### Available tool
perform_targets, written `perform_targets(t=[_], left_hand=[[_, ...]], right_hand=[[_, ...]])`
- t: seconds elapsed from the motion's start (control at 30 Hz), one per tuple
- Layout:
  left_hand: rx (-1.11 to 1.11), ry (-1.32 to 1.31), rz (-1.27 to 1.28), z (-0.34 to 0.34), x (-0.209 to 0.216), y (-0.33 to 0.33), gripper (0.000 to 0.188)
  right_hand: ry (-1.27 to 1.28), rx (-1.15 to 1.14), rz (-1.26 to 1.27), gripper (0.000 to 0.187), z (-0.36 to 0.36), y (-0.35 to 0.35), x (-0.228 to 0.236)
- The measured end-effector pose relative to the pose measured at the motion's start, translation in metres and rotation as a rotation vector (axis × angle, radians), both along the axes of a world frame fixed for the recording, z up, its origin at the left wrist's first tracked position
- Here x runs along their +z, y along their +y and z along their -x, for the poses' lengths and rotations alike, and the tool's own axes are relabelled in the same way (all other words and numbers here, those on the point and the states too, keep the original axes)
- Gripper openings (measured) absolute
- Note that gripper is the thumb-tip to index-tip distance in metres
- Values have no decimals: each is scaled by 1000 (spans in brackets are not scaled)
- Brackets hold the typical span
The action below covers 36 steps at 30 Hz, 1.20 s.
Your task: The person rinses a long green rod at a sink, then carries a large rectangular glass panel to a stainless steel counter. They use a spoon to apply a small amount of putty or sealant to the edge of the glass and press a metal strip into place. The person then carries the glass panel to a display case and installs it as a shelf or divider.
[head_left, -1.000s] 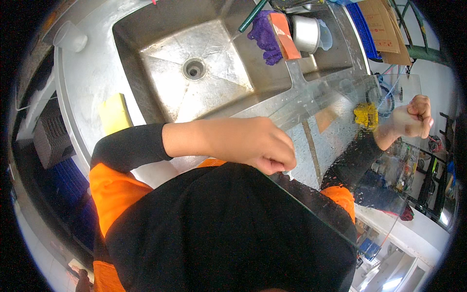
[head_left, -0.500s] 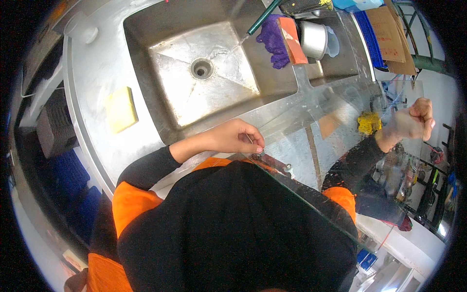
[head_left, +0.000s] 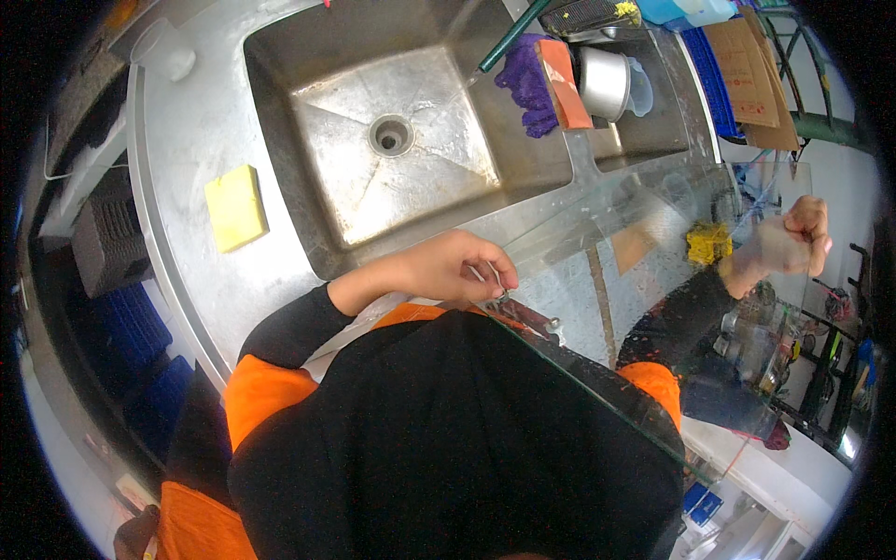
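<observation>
A large clear glass pane [head_left: 571, 273], wet with droplets, slants in front of my body and over the near right edge of the sink. My left hand [head_left: 464, 268] pinches its near left corner, with the thumb and fingers closed together. At the pane's far right edge, my right hand [head_left: 791, 237] is curled closed around the rim, and part of that hand and its forearm show through the glass. A yellow, rough-looking lump [head_left: 709, 242] appears through the pane beside my right wrist; I cannot tell exactly where it lies.
Ahead lies a steel sink [head_left: 322, 210] with a round drain. A yellow sponge [head_left: 235, 209] rests on the left counter. A green tube [head_left: 513, 37], purple cloth [head_left: 529, 89], orange block [head_left: 564, 86] and metal pot [head_left: 604, 82] are at the sink's far right. Cardboard [head_left: 742, 70] stands beyond.
The view has shifted slightly. Both hands keep their hold on the pane, and it has hardly moved.
</observation>
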<state>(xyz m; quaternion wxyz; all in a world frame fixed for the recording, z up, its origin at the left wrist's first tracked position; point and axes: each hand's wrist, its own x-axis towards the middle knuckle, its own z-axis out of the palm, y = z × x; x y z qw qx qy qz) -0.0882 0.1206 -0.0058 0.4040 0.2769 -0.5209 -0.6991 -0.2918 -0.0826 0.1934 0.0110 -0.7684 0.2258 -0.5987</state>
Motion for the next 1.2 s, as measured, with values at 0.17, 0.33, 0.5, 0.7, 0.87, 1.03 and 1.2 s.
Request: perform_targets(t=[0.17, 0.33, 0.5, 0.7, 0.87, 1.03, 1.2], left_hand=[[-41, 36, -40, 3, 3, -5, 18], [-32, 168, -80, 3, -1, -1, 18], [22, 138, -154, 6, -9, -1, 18], [-37, 138, -148, 5, -4, -3, 15], [-22, 21, 88, 4, -5, -6, 15], [-28, -105, 402, -1, -2, -10, 16], [97, -287, 830, 1, -2, -2, 16]], right_hand=[[11, 27, 57, 43, 2, -1, 0], [20, 79, 85, 43, 9, -4, -1], [28, 59, 66, 43, 4, -1, 0], [-2, 39, 43, 44, 4, 0, 0], [33, 4, 66, 43, -1, 4, 0], [12, 43, 52, 42, 5, 0, 1], [-5, 52, 72, 42, 6, 3, 0]])
